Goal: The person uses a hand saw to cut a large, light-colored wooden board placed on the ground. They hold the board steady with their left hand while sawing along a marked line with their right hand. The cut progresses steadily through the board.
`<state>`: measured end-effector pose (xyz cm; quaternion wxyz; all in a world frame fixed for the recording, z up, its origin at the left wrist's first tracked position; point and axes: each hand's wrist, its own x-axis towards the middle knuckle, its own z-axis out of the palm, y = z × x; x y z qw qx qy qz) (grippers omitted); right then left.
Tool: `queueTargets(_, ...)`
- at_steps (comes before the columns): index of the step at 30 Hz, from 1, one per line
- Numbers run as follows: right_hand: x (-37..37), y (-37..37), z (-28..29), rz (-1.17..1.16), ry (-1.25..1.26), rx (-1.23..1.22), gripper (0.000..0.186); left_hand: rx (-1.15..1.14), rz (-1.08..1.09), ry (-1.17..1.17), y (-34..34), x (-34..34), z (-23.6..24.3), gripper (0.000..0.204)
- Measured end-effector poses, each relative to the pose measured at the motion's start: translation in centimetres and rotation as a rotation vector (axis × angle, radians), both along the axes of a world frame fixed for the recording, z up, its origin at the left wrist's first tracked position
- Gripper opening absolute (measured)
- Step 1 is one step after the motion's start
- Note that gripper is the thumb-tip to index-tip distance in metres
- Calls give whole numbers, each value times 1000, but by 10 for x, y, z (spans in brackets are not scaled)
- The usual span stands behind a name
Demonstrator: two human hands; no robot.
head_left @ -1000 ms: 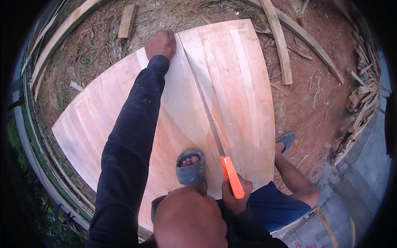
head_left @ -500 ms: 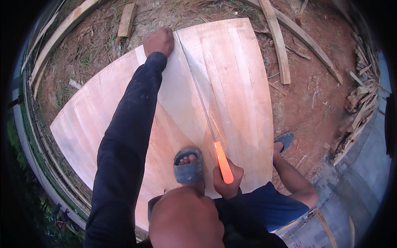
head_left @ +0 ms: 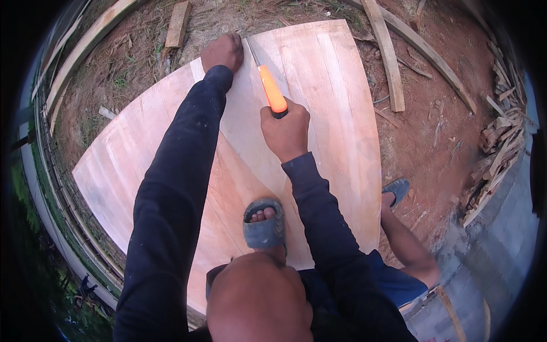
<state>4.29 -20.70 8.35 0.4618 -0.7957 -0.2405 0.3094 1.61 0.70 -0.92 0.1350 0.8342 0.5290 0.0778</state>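
A large pale plywood sheet [head_left: 336,142] lies under me, its far edge over the ground. My right hand [head_left: 289,128] is closed around the orange handle of a handsaw [head_left: 272,91]. Only a short stretch of the blade shows, running from the handle to the sheet's far edge. Just left of the blade, my left hand [head_left: 223,52] grips that far edge, fingers curled over it and partly hidden. My sandalled foot [head_left: 264,225] presses on the sheet nearer to me.
Loose timber lengths [head_left: 387,62] lie on the reddish soil beyond the sheet, with a short wood block [head_left: 178,24] at the far left. Scrap wood [head_left: 497,154] is piled on the right beside a grey concrete slab [head_left: 501,228]. My other sandal [head_left: 397,191] rests on the soil.
My right hand has pushed the handsaw forward, away from me, so the handle now sits close to the far edge and less blade shows. My left hand stays at the edge.
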Motion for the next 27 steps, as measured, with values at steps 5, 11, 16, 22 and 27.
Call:
queueTargets(5, -63, -174, 59, -13, -45, 32, 14, -17, 43, 36, -3, -6, 2, 44)
queueTargets(11, -58, -178, 83, -37, -9, -22, 20, -12, 40, -22, -8, -7, 0, 48)
queueTargets(16, 6, 15, -2, -38, -67, -37, 18, 56, -58, 13, -2, 5, -1, 39)
queueTargets(22, -30, -63, 20, -92, 19, 63, 8, -1, 44, 18, 6, -3, 0, 41)
queueTargets(27, -74, -233, 98, 29, -118, -64, 20, -30, 23, 4, -5, 3, 6, 46)
